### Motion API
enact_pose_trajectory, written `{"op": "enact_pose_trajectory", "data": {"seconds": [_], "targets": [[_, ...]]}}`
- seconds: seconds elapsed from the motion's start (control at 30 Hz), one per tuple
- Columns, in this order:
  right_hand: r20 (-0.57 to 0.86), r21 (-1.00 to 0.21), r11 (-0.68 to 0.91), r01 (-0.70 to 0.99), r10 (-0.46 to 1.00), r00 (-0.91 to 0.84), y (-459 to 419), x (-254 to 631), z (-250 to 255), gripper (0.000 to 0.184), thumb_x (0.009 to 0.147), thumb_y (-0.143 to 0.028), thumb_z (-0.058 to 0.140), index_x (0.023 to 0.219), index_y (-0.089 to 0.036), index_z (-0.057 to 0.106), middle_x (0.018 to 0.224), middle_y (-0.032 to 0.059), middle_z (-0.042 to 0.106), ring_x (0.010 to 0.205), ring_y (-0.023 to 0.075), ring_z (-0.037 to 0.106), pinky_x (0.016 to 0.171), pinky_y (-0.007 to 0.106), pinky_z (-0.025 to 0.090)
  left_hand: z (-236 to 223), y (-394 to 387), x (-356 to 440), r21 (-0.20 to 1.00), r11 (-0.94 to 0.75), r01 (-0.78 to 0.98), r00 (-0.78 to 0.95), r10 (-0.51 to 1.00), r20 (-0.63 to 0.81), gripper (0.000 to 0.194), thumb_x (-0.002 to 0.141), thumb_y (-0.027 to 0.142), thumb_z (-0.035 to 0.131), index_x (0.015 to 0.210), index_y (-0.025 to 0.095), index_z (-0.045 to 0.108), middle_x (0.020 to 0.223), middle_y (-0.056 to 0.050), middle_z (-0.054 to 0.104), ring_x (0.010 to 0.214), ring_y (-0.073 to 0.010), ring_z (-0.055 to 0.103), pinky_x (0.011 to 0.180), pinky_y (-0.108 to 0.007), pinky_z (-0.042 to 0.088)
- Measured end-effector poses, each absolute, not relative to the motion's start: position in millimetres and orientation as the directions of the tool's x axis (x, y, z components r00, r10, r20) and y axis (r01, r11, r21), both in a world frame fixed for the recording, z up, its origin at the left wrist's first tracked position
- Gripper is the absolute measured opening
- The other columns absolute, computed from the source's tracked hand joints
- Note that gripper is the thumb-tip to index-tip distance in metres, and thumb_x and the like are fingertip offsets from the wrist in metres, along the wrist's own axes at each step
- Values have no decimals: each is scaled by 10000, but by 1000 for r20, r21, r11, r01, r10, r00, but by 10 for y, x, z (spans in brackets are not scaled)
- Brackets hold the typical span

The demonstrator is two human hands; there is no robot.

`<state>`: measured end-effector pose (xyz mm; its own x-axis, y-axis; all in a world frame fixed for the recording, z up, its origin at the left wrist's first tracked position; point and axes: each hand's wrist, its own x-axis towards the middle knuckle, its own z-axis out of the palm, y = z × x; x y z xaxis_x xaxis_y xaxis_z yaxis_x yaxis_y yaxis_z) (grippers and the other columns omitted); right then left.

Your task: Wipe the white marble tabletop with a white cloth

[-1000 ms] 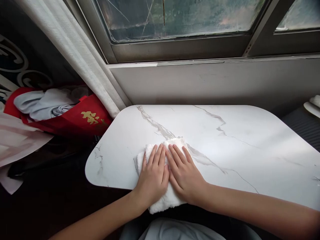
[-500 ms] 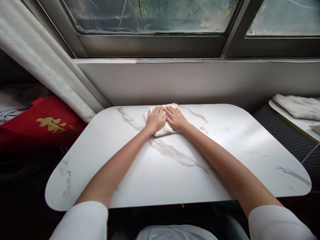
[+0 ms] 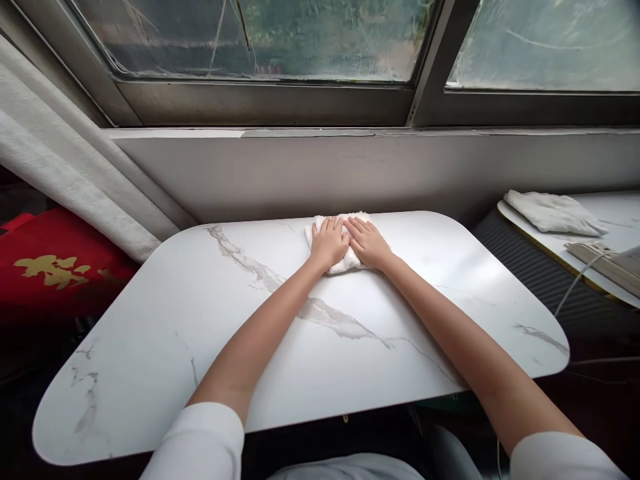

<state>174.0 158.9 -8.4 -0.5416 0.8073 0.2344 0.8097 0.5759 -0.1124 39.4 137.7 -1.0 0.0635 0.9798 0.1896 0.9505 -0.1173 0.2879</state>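
A white cloth (image 3: pixel 345 264) lies at the far edge of the white marble table (image 3: pixel 160 320), close to the wall under the window. My left hand (image 3: pixel 329 243) and my right hand (image 3: pixel 369 242) lie side by side, flat on the cloth, fingers stretched out and pointing away from me. Both arms are stretched out across the tabletop. The cloth shows only around and between my hands.
A grey wall and window frame (image 3: pixel 260 100) rise just behind the table. A white curtain (image 3: pixel 75 180) hangs at the left above a red bag (image 3: pixel 50 267). At the right stands a second tabletop (image 3: pixel 620 213) with a crumpled cloth (image 3: pixel 550 212) and a cable (image 3: pixel 575 280).
Both hands slid the cloth from the near edge of the table to its far edge, then a little to the right. The view shifted as I leaned forward.
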Motion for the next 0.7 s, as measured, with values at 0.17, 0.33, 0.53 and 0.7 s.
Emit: {"op": "enact_pose_trajectory", "data": {"seconds": [0.17, 0.33, 0.53, 0.7], "targets": [[223, -61, 618, 784, 774, -593, 992, 2005, -62, 545, 966, -292, 229, 1464, -93, 328, 1523, 135, 322, 1410, 254, 256, 1132, 470, 218, -2, 788, 607, 266, -152, 952, 104, 977, 187, 525, 941, 274, 261, 1441, 141, 356, 1518, -87, 347, 1413, -236, 261, 1156, -513, 159], [220, -27, 665, 747, 732, -644, 265, 2315, -48, 556, 966, -274, 237, 1493, -99, 258, 1535, 132, 295, 1428, 256, 204, 1138, 496, 218, 38, 44, 866, 245, -178, 953, 143, 977, 155, 540, 946, 272, 257, 1464, 134, 319, 1533, -102, 307, 1425, -263, 230, 1153, -544, 146], [265, 8, 663, 748, 720, -641, -508, 2629, -29, 637, 961, -243, 264, 1525, -96, 6, 1540, 154, 269, 1443, 271, 143, 1128, 533, 237, 37, -578, 1103, 246, -318, 915, 296, 947, 122, 557, 954, 296, 245, 1480, 115, 284, 1546, -111, 270, 1428, -291, 212, 1138, -563, 201], [283, 11, 593, 805, 771, -571, -676, 2773, -69, 658, 969, -251, 244, 1513, -124, -103, 1544, 143, 257, 1442, 256, 152, 1121, 521, 268, 34, -639, 1214, 272, -396, 877, 378, 918, 119, 553, 961, 311, 239, 1477, 119, 287, 1546, -113, 271, 1425, -285, 221, 1137, -556, 212]]}}
